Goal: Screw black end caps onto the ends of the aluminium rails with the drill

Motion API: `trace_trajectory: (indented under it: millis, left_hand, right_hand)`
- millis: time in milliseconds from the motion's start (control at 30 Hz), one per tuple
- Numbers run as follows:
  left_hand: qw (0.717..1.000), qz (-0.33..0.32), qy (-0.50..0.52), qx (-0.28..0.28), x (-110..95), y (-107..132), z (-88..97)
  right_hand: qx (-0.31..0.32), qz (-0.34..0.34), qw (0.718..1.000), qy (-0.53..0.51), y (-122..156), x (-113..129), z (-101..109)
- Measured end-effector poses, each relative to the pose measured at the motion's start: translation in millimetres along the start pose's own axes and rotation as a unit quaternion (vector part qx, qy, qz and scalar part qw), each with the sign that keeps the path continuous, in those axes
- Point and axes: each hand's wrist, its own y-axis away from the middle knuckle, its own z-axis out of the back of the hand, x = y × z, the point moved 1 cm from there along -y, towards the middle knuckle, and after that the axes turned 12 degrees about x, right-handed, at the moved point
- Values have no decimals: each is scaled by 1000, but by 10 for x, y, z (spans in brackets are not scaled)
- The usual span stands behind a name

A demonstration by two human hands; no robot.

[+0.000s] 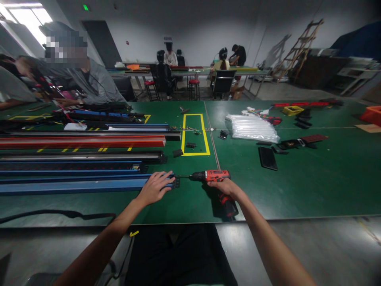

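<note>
My right hand is wrapped round the handle of a red and black cordless drill, held level with its bit pointing left. The bit tip meets the black end cap of a long blue metal rail lying along the green table. My left hand rests palm down on the right end of that rail, fingers spread over it, pressing it to the table.
More long rails, blue, black and red, lie parallel behind. A yellow taped rectangle holds small black parts. A bag of white tubes and a black flat piece lie right. A seated person works at far left; others sit behind.
</note>
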Motion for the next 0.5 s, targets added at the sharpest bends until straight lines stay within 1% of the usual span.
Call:
trace_trajectory:
  millis: [133,300,500]
  left_hand:
    - [1000,1,-4,3,-3,2,2]
    - [1000,0,-9,1,-3,2,3]
    - [1000,-10,-20,-10,7,0,-7]
  right_hand:
    - [5,5,1000,-8,11,41,-15]
    - [3,-5,1000,4,36,98,-25]
    - [2,0,1000,14,16,102,-41]
